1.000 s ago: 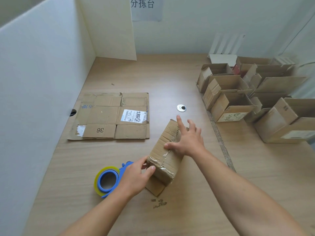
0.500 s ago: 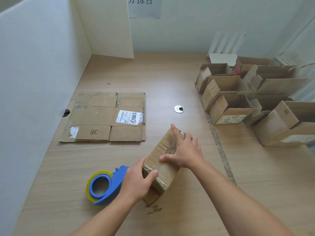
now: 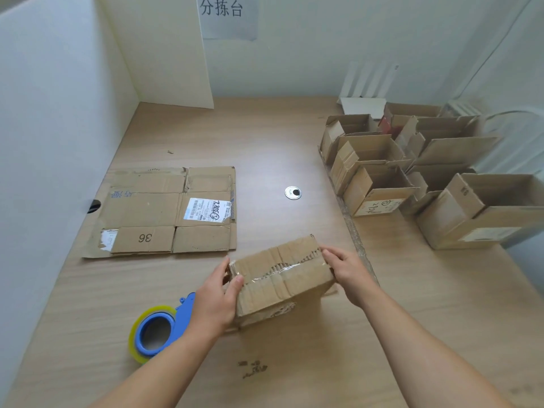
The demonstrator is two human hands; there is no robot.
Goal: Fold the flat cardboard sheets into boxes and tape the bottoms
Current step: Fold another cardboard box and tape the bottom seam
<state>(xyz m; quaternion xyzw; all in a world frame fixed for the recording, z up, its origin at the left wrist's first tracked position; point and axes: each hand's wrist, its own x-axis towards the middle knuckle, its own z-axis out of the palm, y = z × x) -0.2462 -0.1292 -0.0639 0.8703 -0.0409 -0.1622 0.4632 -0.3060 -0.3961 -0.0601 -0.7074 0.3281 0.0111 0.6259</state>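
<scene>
We grip the box [image 3: 281,278] between both hands, left hand [image 3: 216,301] and right hand [image 3: 347,270] fingers clamped on its ends, bottom seam taped. Flat sheet [image 3: 164,210] beyond our left fingers still unfolded.

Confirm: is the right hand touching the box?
Touching. The head view shows the right hand gripping the box, fingers curled round its right end.

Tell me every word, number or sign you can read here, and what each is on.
"分拣台": paper sign on the back wall.
"36": flat cardboard sheet, upside down to the camera.
Blue characters on that sheet: blurred.
Shipping label on the sheet: print too small, handwriting unclear.
Labels on the open boxes at right: unreadable.
Taped box between left hand and right hand: no readable text.
</scene>
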